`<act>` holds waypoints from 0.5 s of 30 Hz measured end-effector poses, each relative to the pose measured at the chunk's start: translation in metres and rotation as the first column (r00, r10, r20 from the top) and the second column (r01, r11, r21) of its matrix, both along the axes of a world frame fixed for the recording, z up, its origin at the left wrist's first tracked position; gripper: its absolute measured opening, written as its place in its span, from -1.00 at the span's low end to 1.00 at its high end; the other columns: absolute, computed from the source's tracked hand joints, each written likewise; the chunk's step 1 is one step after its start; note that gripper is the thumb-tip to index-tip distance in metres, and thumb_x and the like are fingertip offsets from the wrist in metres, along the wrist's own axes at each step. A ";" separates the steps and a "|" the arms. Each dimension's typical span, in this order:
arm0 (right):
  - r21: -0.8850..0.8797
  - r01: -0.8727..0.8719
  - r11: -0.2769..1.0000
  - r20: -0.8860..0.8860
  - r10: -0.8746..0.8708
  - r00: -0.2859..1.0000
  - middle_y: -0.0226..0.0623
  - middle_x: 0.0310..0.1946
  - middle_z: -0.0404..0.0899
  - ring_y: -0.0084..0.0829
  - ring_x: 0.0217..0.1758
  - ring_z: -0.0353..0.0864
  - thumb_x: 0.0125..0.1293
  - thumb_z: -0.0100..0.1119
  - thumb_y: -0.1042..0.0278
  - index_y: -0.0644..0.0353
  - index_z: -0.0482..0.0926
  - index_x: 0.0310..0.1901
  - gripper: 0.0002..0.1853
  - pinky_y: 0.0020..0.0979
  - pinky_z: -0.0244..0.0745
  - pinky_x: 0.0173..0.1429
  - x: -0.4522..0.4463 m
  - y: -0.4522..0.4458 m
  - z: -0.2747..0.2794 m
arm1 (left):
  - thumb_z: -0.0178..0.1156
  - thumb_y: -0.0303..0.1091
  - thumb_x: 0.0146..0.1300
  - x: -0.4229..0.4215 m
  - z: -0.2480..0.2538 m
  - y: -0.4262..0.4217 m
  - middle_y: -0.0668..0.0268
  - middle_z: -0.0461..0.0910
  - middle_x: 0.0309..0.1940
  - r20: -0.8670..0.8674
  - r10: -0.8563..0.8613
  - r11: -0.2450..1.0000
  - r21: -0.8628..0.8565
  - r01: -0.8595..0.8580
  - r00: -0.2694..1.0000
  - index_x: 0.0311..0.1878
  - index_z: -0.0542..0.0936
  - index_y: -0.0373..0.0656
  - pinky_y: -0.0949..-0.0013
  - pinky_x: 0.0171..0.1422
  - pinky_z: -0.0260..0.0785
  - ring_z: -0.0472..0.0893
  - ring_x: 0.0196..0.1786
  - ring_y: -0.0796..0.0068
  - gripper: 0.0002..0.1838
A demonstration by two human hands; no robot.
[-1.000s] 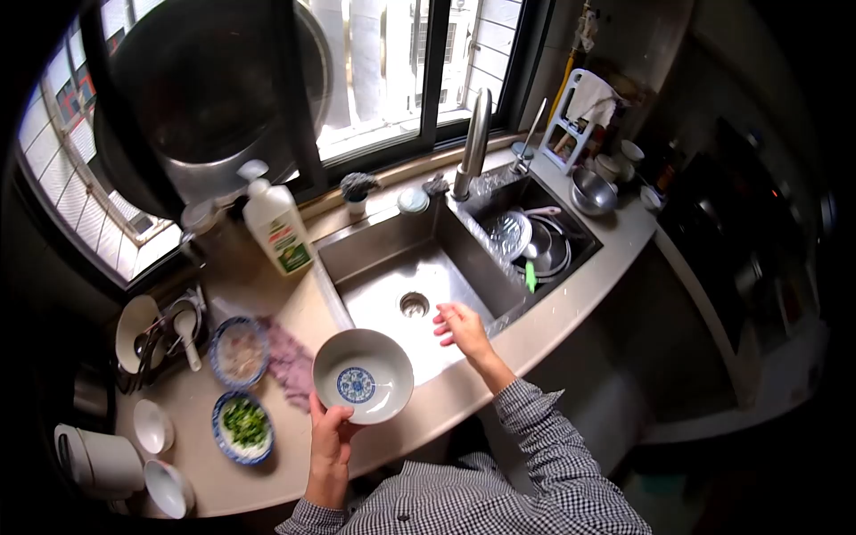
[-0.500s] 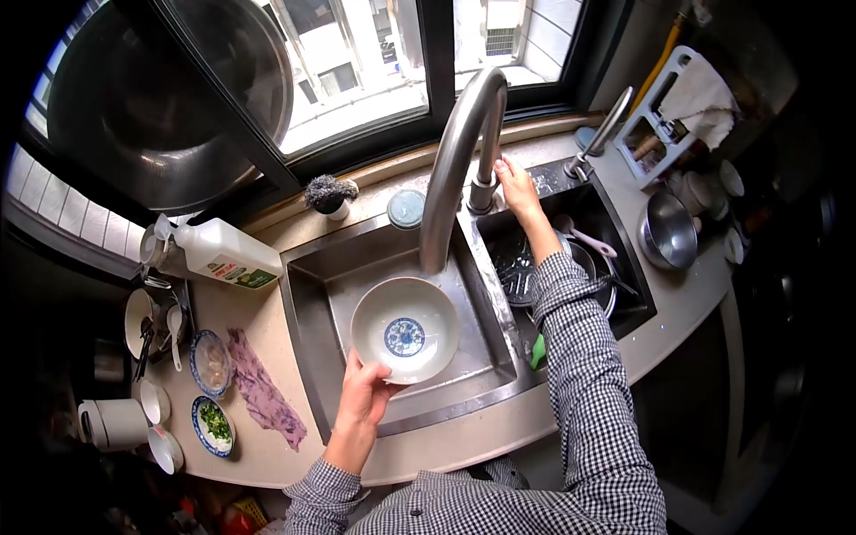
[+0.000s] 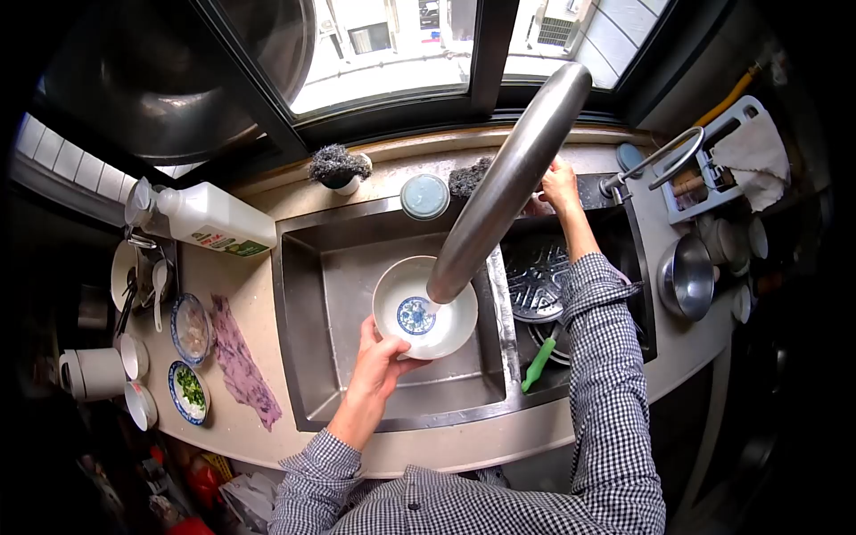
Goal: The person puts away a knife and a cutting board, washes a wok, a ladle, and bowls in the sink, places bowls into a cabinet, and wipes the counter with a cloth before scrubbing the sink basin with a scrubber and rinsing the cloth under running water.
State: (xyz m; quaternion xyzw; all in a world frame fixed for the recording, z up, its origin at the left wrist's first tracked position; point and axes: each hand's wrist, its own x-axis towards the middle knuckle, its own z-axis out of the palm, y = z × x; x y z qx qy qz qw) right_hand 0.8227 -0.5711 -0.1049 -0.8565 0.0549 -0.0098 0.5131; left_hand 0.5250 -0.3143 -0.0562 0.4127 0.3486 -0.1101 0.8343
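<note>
My left hand (image 3: 382, 366) grips the near rim of a white bowl (image 3: 455, 325) with a blue patterned medallion inside, thumb over the edge. The bowl hangs tilted over the left basin of the steel sink (image 3: 312, 374), under the mouth of the faucet (image 3: 513, 178). Whether water is running, I cannot tell. Behind the thick spout, my right hand (image 3: 560, 187) is closed at the faucet's handle; its fingertips are partly hidden. In the right basin, below my right forearm, lie a dark ridged pan (image 3: 539, 281) and a green handle (image 3: 539, 364).
On the left counter are a white jug (image 3: 218, 214), a purple cloth (image 3: 239, 366), a dish of chopped greens (image 3: 189, 392) and a dish of pale food (image 3: 191, 328). A scrubber (image 3: 340, 167) and round lid (image 3: 424, 197) stand behind the sink. A metal bowl (image 3: 687, 278) sits at right.
The view has shifted, and the spout now slants across to the bowl. The bowl has come under the spout's mouth. My right hand stays by the faucet's handle.
</note>
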 end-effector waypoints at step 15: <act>-0.316 -0.213 0.924 0.378 0.329 0.865 -0.03 -0.12 0.51 -0.14 -0.01 0.45 0.16 0.00 0.35 0.22 0.49 -0.06 -0.70 -0.24 0.33 0.06 0.011 -0.003 -0.030 | 0.25 -0.22 -0.32 -0.028 0.008 0.019 0.15 0.36 -0.07 -0.160 -0.084 0.167 0.971 0.172 0.984 0.17 0.26 -0.02 0.20 0.05 0.31 0.40 0.02 0.13 -0.19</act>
